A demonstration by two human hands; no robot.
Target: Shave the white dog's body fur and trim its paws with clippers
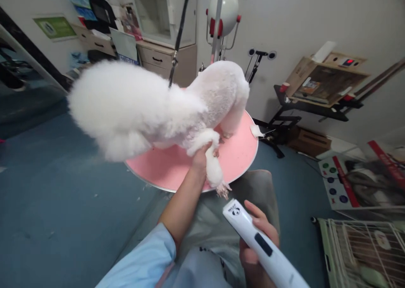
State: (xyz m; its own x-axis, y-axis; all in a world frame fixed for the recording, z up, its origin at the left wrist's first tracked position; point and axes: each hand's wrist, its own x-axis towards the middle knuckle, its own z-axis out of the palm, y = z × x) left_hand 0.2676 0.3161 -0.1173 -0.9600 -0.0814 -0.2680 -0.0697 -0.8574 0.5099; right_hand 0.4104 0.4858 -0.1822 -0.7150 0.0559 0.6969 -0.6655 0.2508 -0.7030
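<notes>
A white dog (152, 106) stands on a round pink table (240, 153) at the centre of the scene, its fluffy head toward the left and its clipped hindquarters toward the far right. A dark leash strap (179, 34) runs down from above to the dog's neck area. The left hand (201, 155) is raised from the near side and is closed around the dog's hind leg (211, 165), just above the paw; the fingers wrap the leg fully, and the paw (223, 189) hangs past the near rim of the table with its nails pointing down and to the right. The right hand (257, 241) is at the near right, below the table rim, and is closed around a white electric clipper (259, 241); the thumb lies along the right side of the body and the other fingers curl under it. The clipper is tilted, with its blade end (229, 205) pointing up and left, near the paw but not touching it. A light blue sleeve (142, 262) covers the left forearm near the bottom edge. A small white pad (255, 131) lies at the right rim of the table. A wire cage (363, 250) stands at the near right on the blue floor (63, 203). A wooden shelf unit (329, 81) stands against the far right wall, and drawers (161, 60) stand against the far wall at the left.
</notes>
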